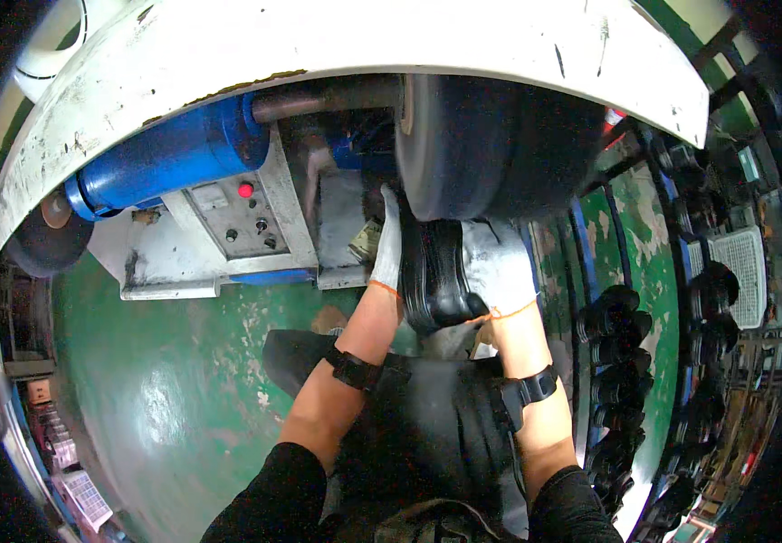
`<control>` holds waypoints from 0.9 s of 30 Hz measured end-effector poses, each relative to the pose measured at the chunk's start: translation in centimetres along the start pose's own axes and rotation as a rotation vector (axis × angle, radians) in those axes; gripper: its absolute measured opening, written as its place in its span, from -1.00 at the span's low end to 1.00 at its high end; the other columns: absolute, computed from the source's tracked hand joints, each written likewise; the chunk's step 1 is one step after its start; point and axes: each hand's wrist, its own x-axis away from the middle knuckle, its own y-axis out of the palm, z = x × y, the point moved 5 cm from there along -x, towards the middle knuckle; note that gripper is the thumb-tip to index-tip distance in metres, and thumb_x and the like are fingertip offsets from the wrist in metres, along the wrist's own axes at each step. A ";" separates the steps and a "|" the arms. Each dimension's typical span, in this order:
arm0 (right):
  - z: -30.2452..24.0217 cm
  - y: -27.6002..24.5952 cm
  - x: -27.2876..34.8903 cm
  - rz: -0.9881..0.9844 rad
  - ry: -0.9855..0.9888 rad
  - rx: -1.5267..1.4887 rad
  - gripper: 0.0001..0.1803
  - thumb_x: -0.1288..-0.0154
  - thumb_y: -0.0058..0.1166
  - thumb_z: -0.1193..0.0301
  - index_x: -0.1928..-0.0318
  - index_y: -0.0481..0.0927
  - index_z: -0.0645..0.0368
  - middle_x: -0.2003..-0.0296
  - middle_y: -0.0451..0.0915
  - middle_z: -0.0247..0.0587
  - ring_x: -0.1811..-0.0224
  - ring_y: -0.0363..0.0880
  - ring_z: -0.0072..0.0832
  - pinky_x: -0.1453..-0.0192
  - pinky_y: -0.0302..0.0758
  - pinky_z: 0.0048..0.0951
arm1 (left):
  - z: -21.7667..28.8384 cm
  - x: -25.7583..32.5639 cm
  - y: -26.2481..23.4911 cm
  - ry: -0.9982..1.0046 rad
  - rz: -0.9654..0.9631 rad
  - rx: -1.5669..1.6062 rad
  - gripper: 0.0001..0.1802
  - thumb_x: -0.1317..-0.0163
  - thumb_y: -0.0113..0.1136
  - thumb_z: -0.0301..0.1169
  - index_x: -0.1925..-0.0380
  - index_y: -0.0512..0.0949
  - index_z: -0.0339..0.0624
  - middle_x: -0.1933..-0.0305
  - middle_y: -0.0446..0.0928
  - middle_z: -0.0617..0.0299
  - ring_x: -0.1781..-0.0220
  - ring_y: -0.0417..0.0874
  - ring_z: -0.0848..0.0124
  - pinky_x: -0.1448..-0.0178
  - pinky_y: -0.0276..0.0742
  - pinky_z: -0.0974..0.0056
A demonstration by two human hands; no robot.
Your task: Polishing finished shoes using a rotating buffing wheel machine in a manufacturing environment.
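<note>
A glossy black shoe [433, 271] is held between my hands, just under a large dark buffing wheel [450, 149]. Along its left side lies my left hand [389, 240], in a white glove with an orange cuff, pressed close to it. My right hand [502, 267], gloved alike, is closed round its right side. The upper end of the shoe meets the wheel's lower edge; whether they touch, I cannot tell. The wheel's surface looks smeared. Most of my fingertips are hidden behind the shoe and under the wheel.
A white hood [364, 36] overhangs the wheel. Left of it are a blue motor [174, 158], a small dark wheel [47, 237] and a control panel with a red button [245, 190]. Racks of black shoes [613, 362] line the right, near a white basket [742, 276].
</note>
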 end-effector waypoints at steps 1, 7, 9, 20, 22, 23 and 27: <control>0.0 0.5 -0.3 0.024 0.015 -0.035 -0.78 -0.11 0.02 0.40 0.24 0.62 0.15 0.27 0.64 -0.15 0.24 0.59 -0.30 -0.06 0.51 -0.34 | 0.8 -0.5 0.3 0.043 -0.052 0.035 -0.13 -0.30 -0.20 0.33 -0.32 0.28 -0.16 -0.27 0.41 0.11 -0.21 0.48 0.22 -0.30 0.41 0.17; 0.2 1.8 0.1 0.109 0.163 -0.207 -0.82 -0.17 0.00 0.39 0.24 0.60 0.12 0.31 0.62 -0.19 0.29 0.57 -0.33 0.03 0.52 -0.35 | 3.2 1.5 3.6 0.193 0.025 -0.097 -0.25 -0.40 -0.26 0.22 -0.36 0.24 -0.07 -0.35 0.35 0.10 -0.34 0.37 0.14 -0.42 0.27 0.13; 0.8 2.2 -0.1 0.144 0.210 -0.253 -0.83 -0.19 0.00 0.38 0.24 0.59 0.11 0.32 0.61 -0.20 0.30 0.56 -0.34 0.06 0.53 -0.35 | 3.5 0.7 2.5 0.219 0.108 -0.160 -0.26 -0.40 -0.27 0.21 -0.36 0.25 -0.07 -0.34 0.35 0.10 -0.35 0.37 0.14 -0.42 0.27 0.13; 1.9 2.9 -1.1 0.352 0.466 -0.488 -0.88 -0.30 -0.02 0.35 0.25 0.56 0.05 0.38 0.57 -0.27 0.40 0.53 -0.39 0.22 0.55 -0.36 | 3.0 1.4 1.5 0.191 0.186 -0.072 -0.41 -0.47 -0.24 0.05 -0.26 0.35 -0.12 -0.25 0.45 0.04 -0.19 0.54 0.07 -0.28 0.48 -0.05; 1.7 2.9 -1.1 0.391 0.513 -0.534 -0.89 -0.32 -0.03 0.35 0.25 0.55 0.04 0.39 0.56 -0.28 0.42 0.52 -0.40 0.25 0.56 -0.37 | 2.7 1.1 -0.1 0.302 0.173 -0.194 -0.40 -0.46 -0.22 0.06 -0.26 0.34 -0.14 -0.25 0.45 0.06 -0.18 0.54 0.10 -0.28 0.47 -0.01; 1.6 3.3 -0.9 0.392 0.514 -0.548 -0.89 -0.32 -0.03 0.35 0.25 0.55 0.04 0.39 0.56 -0.28 0.42 0.52 -0.40 0.25 0.56 -0.37 | 3.2 1.1 -1.1 0.418 0.164 -0.318 -0.39 -0.45 -0.19 0.07 -0.27 0.34 -0.15 -0.26 0.44 0.09 -0.18 0.54 0.13 -0.28 0.46 0.04; 2.2 7.8 1.1 0.058 0.834 -2.649 -0.84 -0.40 -0.07 0.28 0.18 0.53 0.03 0.30 0.58 -0.38 0.43 0.48 -0.49 0.39 0.54 -0.36 | 1.5 -0.5 -3.0 0.354 0.406 -0.173 -0.35 -0.42 -0.13 0.12 -0.26 0.36 -0.15 -0.26 0.44 0.15 -0.21 0.51 0.21 -0.30 0.39 0.16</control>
